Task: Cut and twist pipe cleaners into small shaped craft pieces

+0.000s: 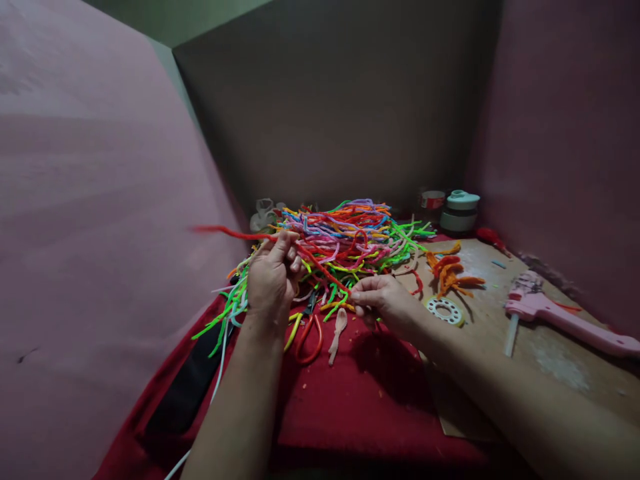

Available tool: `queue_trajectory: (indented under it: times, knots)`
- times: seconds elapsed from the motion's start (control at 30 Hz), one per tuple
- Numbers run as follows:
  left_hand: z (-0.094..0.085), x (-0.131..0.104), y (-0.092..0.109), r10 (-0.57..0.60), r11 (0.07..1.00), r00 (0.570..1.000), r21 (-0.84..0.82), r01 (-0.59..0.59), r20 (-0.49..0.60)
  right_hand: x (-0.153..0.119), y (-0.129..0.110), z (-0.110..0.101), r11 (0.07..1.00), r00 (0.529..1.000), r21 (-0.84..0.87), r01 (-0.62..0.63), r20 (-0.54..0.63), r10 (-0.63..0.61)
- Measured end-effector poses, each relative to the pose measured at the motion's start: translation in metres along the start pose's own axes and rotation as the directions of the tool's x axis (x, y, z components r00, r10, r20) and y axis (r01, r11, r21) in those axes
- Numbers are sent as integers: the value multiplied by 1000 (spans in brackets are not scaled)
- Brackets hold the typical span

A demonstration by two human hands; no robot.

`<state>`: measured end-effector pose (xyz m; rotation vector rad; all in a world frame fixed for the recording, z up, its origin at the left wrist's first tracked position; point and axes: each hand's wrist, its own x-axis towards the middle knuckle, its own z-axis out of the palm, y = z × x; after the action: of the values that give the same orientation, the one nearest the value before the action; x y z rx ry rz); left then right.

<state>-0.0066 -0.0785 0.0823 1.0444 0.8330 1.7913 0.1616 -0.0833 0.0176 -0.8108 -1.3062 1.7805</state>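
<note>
A red pipe cleaner [320, 261] is stretched between my two hands above the table. My left hand [274, 275] pinches it partway along, and its free end sticks out to the left, blurred at the tip. The fingertips of my right hand [379, 297] are closed on the other end, lower and to the right. Just behind both hands lies a big heap of many-coloured pipe cleaners [350, 223]. Below and between the hands are scissors [310, 339] with red and yellow handles, beside a small pale leaf-shaped piece [338, 333].
A brown board [545, 373] on the right bears a pink glue gun [565, 313], a round white holed disc [445, 311] and twisted orange pieces [450, 273]. A lidded jar [459, 212] stands behind. A black phone-like slab [187, 383] and white cable [220, 367] lie left on red cloth [360, 420].
</note>
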Motion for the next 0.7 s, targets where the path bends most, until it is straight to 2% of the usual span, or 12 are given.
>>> queue_trajectory:
  times: [0.1,0.17,0.23,0.33,0.4,0.47,0.53,0.6,0.7]
  knots:
    - [-10,3,-7,82,997,994,10,-81,-73,4,2,-4,997,997,-59,-54,-52,50]
    - [-16,3,-10,96,995,988,-22,-99,-121,6,1,-6,999,992,-29,-20,-125,16]
    - [-20,2,-12,89,993,985,-69,-100,-151,8,-3,-9,988,969,93,122,-225,-99]
    - [-20,2,-14,57,981,985,-174,-86,-166,9,-9,-11,880,910,315,357,-331,-250]
    - [-17,1,-17,13,968,986,-245,-54,-164,8,-9,-10,844,923,401,358,-289,-254]
    - [-11,-3,-22,-49,961,989,-278,8,-139,8,-6,-7,862,960,427,272,-186,-211]
    - [-4,-9,-29,-105,958,989,-276,74,-100,7,-2,-3,870,969,426,246,-120,-216]
    - [4,-17,-35,-160,957,986,-255,141,-57,8,1,-1,857,962,439,271,-115,-246]
    - [15,-29,-44,-226,952,974,-208,224,11,10,0,-1,821,944,467,329,-187,-271]
